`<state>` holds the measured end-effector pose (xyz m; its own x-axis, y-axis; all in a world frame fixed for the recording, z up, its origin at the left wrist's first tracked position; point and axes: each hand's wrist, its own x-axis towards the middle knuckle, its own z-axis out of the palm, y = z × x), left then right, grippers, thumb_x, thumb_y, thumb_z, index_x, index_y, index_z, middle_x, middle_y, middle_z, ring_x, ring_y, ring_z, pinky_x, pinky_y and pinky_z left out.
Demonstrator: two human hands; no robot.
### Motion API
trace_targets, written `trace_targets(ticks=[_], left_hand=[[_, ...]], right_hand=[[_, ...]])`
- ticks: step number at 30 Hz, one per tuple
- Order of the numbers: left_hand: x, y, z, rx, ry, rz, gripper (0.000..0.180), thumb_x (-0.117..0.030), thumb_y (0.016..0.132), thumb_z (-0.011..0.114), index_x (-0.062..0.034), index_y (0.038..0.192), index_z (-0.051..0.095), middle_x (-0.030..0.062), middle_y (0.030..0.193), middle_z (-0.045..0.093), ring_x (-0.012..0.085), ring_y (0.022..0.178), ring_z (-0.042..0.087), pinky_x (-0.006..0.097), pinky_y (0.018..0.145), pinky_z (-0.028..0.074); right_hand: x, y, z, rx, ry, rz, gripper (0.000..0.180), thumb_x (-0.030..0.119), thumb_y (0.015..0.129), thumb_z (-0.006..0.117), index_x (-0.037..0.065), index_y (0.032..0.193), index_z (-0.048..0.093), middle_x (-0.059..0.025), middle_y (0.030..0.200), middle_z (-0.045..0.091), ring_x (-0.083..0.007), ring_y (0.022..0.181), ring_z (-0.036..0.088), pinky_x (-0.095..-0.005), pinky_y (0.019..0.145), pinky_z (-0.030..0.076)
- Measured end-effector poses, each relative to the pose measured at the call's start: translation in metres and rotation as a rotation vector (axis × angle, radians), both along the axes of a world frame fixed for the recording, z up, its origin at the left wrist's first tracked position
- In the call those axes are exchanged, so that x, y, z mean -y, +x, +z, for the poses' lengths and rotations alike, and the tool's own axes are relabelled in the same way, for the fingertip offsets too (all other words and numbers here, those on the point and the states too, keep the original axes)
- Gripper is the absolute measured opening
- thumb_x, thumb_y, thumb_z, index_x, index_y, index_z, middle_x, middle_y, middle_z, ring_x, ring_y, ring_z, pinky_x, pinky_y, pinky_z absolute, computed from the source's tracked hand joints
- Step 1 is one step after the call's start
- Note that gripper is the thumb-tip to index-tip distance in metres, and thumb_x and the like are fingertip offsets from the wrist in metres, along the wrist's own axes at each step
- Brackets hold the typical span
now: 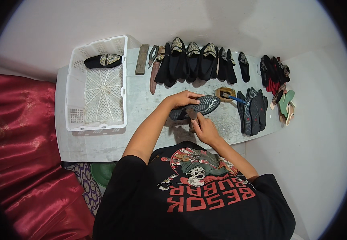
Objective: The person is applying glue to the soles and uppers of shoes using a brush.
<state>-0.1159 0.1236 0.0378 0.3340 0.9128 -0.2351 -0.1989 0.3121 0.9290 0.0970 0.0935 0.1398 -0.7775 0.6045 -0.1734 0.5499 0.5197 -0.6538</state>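
My left hand (184,99) is closed on the far edge of a black shoe (208,105), held above the table. Its dark sole faces up, with pale wavy grooves. Closed as well, my right hand (206,130) grips a tool with a broad grey-brown head (191,112). That head is over the near side of the sole; I cannot tell whether it touches. Most of the tool's handle is hidden. To the right of the shoe sits a yellowish glue container (220,97) with a blue-handled brush (236,99) resting across it.
Black shoes with glittery uppers (192,66) line the table's far side. A white plastic basket (97,129) on the left holds one shoe. Stacked black soles (254,114) stand at right, near green and tan pieces (287,102). Pincers (153,53) and a wooden block (141,60) lie behind.
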Motion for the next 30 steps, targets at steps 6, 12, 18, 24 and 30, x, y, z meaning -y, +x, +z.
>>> trace_targets(ticks=[6,12,18,24,30], left_hand=[[0.001,-0.018,0.014,-0.341,0.06,-0.009,0.063,-0.051,0.096,0.068,-0.0194,0.15,0.056,0.0107,0.133,0.067,0.0209,0.115,0.062,0.039,0.101,0.049],[0.031,-0.045,0.011,-0.277,-0.331,-0.03,0.076,-0.068,0.098,0.051,-0.0185,0.156,0.043,0.0093,0.137,0.059,0.0329,0.133,0.054,0.055,0.094,0.052],[0.064,-0.03,-0.005,-0.149,-0.471,-0.055,0.067,-0.059,0.101,0.051,-0.006,0.141,0.058,0.0147,0.12,0.071,0.0251,0.096,0.073,0.042,0.058,0.063],[0.073,-0.018,0.007,-0.024,-0.503,0.058,0.061,-0.058,0.102,0.049,-0.0079,0.136,0.059,0.0146,0.128,0.065,0.0303,0.11,0.066,0.047,0.069,0.063],[0.074,-0.021,0.011,-0.113,-0.489,0.085,0.058,-0.056,0.103,0.051,-0.0077,0.134,0.059,0.0129,0.127,0.064,0.0266,0.106,0.066,0.044,0.071,0.062]], right_hand=[[0.008,-0.003,0.005,-0.08,-0.023,0.009,0.027,0.031,0.102,0.054,0.004,0.103,0.05,-0.0264,0.075,0.066,-0.0513,0.072,0.064,-0.0591,0.065,0.047],[0.006,-0.005,0.005,-0.04,-0.101,-0.036,0.027,0.03,0.102,0.055,0.003,0.1,0.052,-0.0263,0.074,0.066,-0.0511,0.071,0.064,-0.0584,0.064,0.047],[0.006,-0.01,-0.003,-0.019,-0.082,-0.009,0.026,0.029,0.102,0.055,0.003,0.1,0.052,-0.0259,0.074,0.066,-0.051,0.071,0.064,-0.0578,0.063,0.047],[0.01,-0.016,-0.007,-0.026,-0.099,-0.001,0.027,0.029,0.102,0.055,0.002,0.102,0.052,-0.0258,0.075,0.066,-0.0509,0.072,0.064,-0.0581,0.064,0.047],[0.008,-0.015,-0.008,-0.054,-0.143,0.003,0.024,0.026,0.1,0.057,0.003,0.102,0.055,-0.024,0.074,0.066,-0.0503,0.071,0.064,-0.055,0.063,0.048]])
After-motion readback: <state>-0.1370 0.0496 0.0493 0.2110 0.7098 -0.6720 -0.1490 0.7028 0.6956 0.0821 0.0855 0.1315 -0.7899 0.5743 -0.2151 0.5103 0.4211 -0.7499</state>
